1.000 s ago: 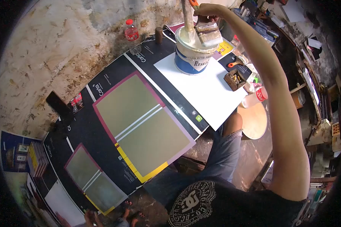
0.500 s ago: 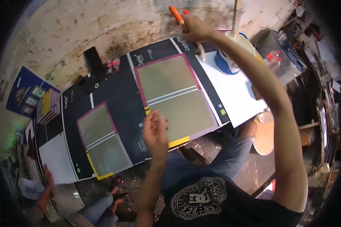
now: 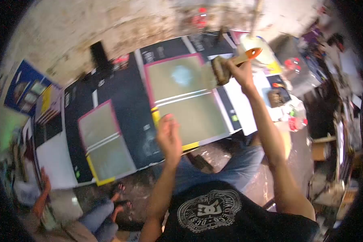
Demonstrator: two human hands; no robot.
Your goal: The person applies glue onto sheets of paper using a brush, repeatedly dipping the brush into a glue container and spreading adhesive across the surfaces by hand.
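Note:
My right hand (image 3: 242, 74) grips a wide paintbrush (image 3: 220, 70) with an orange-tipped handle, beside the upper right edge of a flat greenish-beige panel (image 3: 193, 117). The panel has a pink upper border, yellow tape at its lower corner and a pair of white lines across it. A pale bluish-white patch (image 3: 182, 76) shows on its upper half. My left hand (image 3: 168, 139) is open and empty, its fingers raised at the panel's lower left edge. I cannot tell whether it touches the panel.
A smaller similar panel (image 3: 107, 141) lies to the left on the black-covered table (image 3: 137, 141). A white bucket (image 3: 266, 50) stands upper right, and a plastic bottle (image 3: 296, 123) lies below it. Another person's hand (image 3: 45, 180) is at the lower left by a white sheet (image 3: 54, 165).
My right hand has come down and right with the brush, which now points left toward the panel. A pale patch now shows on the panel. My left hand stays near its lower left edge.

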